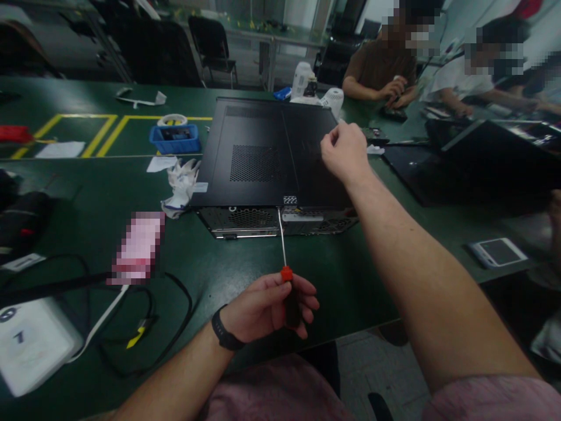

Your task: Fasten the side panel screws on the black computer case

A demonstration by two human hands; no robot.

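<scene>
A black computer case (pixel 307 146) lies flat on the green table, its rear panel with vents and metal brackets toward me. My left hand (pixel 274 304) is wrapped around the handle of a screwdriver (pixel 291 301), red and dark. Its thin shaft points away from me, and the tip reaches the upper edge of the rear panel near the middle. My right hand (pixel 346 149) is over the right side of the case top, fingers curled together. What they hold, if anything, is hidden.
Left of the case are white gloves (pixel 180 184) and a blue bin (pixel 174 139) with a tape roll. Cables (pixel 188 292) and a white box (pixel 37 345) occupy the near left. On the right are a dark panel (pixel 416 175) and a phone-like device (pixel 499 252). Two people sit at the far right.
</scene>
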